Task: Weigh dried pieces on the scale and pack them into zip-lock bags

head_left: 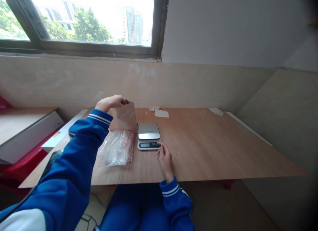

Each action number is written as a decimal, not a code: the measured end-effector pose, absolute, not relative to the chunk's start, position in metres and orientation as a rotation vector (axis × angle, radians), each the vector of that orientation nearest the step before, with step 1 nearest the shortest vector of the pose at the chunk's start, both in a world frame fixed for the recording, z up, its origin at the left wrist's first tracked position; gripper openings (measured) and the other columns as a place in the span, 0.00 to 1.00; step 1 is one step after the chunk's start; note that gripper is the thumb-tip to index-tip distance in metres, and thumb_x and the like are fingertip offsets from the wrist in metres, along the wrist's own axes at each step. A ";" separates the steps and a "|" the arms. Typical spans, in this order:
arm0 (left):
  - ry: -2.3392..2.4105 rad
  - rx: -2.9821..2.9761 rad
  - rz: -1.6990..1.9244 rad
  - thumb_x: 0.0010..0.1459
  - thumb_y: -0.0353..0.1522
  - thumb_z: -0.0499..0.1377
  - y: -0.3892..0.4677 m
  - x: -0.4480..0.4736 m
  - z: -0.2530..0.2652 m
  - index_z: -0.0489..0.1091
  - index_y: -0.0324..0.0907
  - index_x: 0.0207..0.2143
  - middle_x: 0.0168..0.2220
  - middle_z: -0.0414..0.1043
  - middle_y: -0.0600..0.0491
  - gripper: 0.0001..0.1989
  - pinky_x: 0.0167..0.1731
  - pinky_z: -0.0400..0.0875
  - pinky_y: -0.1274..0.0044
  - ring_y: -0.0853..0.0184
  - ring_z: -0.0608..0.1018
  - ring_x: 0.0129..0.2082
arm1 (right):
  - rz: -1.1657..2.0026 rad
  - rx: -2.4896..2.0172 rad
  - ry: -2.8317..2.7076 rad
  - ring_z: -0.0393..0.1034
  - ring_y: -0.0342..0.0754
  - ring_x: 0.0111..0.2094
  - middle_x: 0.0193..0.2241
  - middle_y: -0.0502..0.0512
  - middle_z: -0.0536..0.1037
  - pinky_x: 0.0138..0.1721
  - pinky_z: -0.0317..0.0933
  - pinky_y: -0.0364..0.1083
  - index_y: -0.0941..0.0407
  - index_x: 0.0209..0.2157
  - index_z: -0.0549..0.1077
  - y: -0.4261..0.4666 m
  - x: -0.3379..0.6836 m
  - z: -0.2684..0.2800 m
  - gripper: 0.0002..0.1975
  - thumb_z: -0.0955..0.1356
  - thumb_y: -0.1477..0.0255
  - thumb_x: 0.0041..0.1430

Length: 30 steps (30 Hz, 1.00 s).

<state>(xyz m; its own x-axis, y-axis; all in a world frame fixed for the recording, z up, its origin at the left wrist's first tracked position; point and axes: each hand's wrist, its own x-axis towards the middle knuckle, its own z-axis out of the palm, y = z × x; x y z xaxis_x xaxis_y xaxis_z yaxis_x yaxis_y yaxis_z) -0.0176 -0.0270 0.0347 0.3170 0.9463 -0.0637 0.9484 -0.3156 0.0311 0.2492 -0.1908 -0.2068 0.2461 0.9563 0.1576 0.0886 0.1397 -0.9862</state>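
Note:
A brown paper bag (124, 117) stands upright at the back left of the scale, its mouth open at the top. My left hand (111, 102) is at that mouth, fingers curled down into it; the fingertips and anything between them are hidden. A digital kitchen scale (149, 135) with a shiny metal plate and dark front panel lies in front of me, nothing on its plate. With its index finger stretched out, my right hand (165, 158) touches the right end of that panel; its other fingers are bent and hold nothing. Clear zip bags (118, 148) with red seal lines lie left of the scale.
The wooden table (211, 148) reaches to the wall. A white card (162, 114) and crumpled whitish scraps (155, 108) lie behind the scale; more scraps (216, 111) lie at the back right. A red stool (27, 164) stands at the left.

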 end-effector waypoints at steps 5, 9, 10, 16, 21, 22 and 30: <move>1.902 2.544 0.025 0.50 0.33 0.54 -0.035 -0.015 0.038 0.78 0.46 0.40 0.41 0.79 0.51 0.17 0.34 0.67 0.78 0.63 0.77 0.36 | 0.881 -1.265 -1.135 0.58 0.41 0.18 0.20 0.47 0.68 0.19 0.54 0.40 0.57 0.45 0.73 -0.190 0.249 -0.207 0.21 0.60 0.57 0.62; 1.872 2.575 0.051 0.50 0.34 0.54 -0.041 -0.012 0.045 0.78 0.46 0.40 0.39 0.79 0.52 0.17 0.32 0.66 0.80 0.65 0.77 0.34 | 0.888 -1.275 -1.138 0.59 0.41 0.18 0.21 0.47 0.68 0.20 0.54 0.40 0.57 0.45 0.72 -0.191 0.248 -0.206 0.20 0.60 0.58 0.62; 1.882 2.570 0.057 0.50 0.34 0.55 -0.041 -0.012 0.047 0.78 0.45 0.39 0.38 0.79 0.52 0.16 0.32 0.66 0.80 0.66 0.77 0.33 | 0.883 -1.278 -1.141 0.59 0.42 0.19 0.21 0.47 0.67 0.20 0.54 0.40 0.57 0.44 0.72 -0.191 0.248 -0.205 0.20 0.60 0.59 0.62; 1.886 2.599 0.343 0.51 0.34 0.57 -0.036 -0.024 0.048 0.75 0.43 0.36 0.32 0.78 0.53 0.11 0.29 0.66 0.80 0.68 0.76 0.29 | 0.862 -1.281 -1.148 0.60 0.42 0.19 0.21 0.47 0.68 0.21 0.55 0.41 0.57 0.45 0.72 -0.191 0.249 -0.206 0.19 0.60 0.59 0.63; 1.806 2.729 0.680 0.55 0.28 0.55 -0.046 -0.019 0.045 0.71 0.41 0.35 0.32 0.76 0.52 0.06 0.34 0.67 0.77 0.66 0.76 0.31 | 0.879 -1.261 -1.127 0.58 0.41 0.17 0.20 0.47 0.68 0.19 0.53 0.41 0.57 0.44 0.73 -0.190 0.249 -0.210 0.21 0.60 0.56 0.62; 1.780 2.754 0.760 0.55 0.27 0.55 -0.049 -0.017 0.046 0.70 0.41 0.35 0.33 0.76 0.51 0.06 0.36 0.67 0.76 0.66 0.76 0.33 | 0.880 -1.258 -1.126 0.57 0.41 0.17 0.20 0.47 0.68 0.18 0.52 0.41 0.57 0.44 0.73 -0.190 0.249 -0.211 0.21 0.60 0.56 0.62; 1.457 2.636 1.368 0.60 0.30 0.54 -0.076 0.013 0.048 0.69 0.40 0.40 0.40 0.76 0.48 0.07 0.39 0.69 0.75 0.65 0.76 0.38 | 0.875 -1.238 -1.115 0.58 0.41 0.17 0.20 0.47 0.67 0.18 0.52 0.40 0.57 0.44 0.73 -0.190 0.249 -0.211 0.21 0.61 0.56 0.62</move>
<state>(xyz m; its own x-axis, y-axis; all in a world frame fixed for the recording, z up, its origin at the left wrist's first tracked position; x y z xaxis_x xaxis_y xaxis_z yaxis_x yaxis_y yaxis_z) 0.0133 -0.0757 0.0481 0.2751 0.6283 0.7277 0.7656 -0.6010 0.2294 0.2486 -0.1899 -0.2109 0.2590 0.9517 0.1647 0.0667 0.1525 -0.9860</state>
